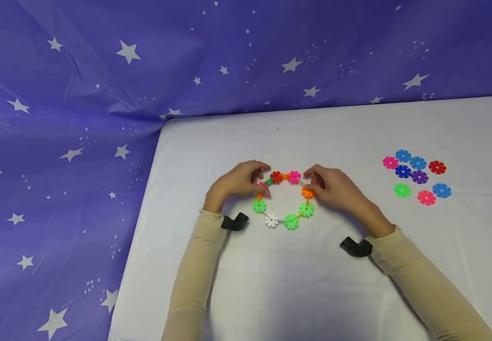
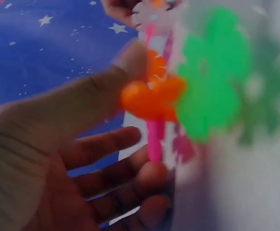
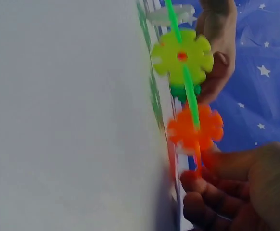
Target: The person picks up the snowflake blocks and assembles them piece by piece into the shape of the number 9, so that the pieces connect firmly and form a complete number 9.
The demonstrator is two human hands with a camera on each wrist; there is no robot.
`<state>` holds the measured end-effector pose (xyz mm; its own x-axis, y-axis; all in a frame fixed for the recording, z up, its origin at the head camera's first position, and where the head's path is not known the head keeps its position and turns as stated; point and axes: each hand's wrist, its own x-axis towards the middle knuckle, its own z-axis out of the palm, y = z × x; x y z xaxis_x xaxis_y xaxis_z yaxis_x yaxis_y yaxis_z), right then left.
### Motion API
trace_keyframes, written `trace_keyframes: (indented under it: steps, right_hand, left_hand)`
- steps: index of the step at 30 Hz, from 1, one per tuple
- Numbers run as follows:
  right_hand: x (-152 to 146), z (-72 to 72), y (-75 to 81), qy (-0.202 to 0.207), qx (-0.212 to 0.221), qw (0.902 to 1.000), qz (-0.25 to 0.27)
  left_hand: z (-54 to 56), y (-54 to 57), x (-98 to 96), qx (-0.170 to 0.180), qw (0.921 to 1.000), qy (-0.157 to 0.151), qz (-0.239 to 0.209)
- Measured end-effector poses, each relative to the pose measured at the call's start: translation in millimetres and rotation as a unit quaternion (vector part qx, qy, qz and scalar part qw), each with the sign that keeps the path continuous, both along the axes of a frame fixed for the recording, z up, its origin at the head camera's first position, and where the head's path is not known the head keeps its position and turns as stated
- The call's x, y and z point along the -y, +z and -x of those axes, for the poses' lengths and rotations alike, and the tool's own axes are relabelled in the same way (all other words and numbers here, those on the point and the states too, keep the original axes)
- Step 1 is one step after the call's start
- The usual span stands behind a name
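Note:
Snowflake discs slotted edge to edge form a colourful ring (image 1: pixel 291 222) between the two hands over the white table. My left hand (image 1: pixel 242 179) grips the ring's left side by a pink disc (image 2: pixel 154 144), thumb on the near side and fingers behind. Beside that thumb an orange disc (image 2: pixel 154 98) joins a green disc (image 2: pixel 212 77). On the opposite side my right hand (image 1: pixel 335 187) pinches an orange disc (image 3: pixel 197 127) between thumb and fingers. The ring's red disc (image 1: pixel 276 177) and white disc (image 1: pixel 272 220) show between the hands. Fingers partly hide the held discs.
Several loose discs (image 1: pixel 419 177) in blue, pink, red, purple and green lie on the table's right side. A purple star-patterned cloth (image 1: pixel 228 38) hangs behind and left of the white tabletop (image 1: pixel 271 293). Black wrist devices (image 1: pixel 356 247) stick out from both sleeves.

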<state>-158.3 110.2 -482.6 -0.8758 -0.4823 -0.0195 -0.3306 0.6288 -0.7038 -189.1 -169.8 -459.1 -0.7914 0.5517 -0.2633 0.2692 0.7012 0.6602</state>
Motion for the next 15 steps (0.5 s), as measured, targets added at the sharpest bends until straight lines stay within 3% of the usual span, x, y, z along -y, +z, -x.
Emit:
trace_keyframes:
  steps: [3,7,9,11,15]
  right_hand:
    - [-1.7,-0.7,2.0,0.017,0.011,0.9998,-0.002]
    - [-3.5,-1.0,2.5,0.015,0.006,0.9999,-0.002]
    - [-4.0,-0.7,2.4,0.011,0.001,0.9999,0.000]
    - [-4.1,-0.4,2.6,0.016,0.000,0.9999,-0.003]
    - [-4.3,-0.3,4.0,0.005,-0.006,0.9993,-0.037]
  left_hand:
    - [0.1,-0.9,0.2,0.002,0.9997,-0.002,-0.024]
    - [0.6,-3.7,-2.3,-0.055,0.9964,0.006,-0.064]
    - [-0.5,-1.3,-2.3,-0.064,0.9961,0.016,-0.059]
    - [-2.4,2.3,-1.5,-0.039,0.9987,0.017,-0.029]
    - [-4.4,5.2,-2.9,0.003,0.9999,-0.010,0.013]
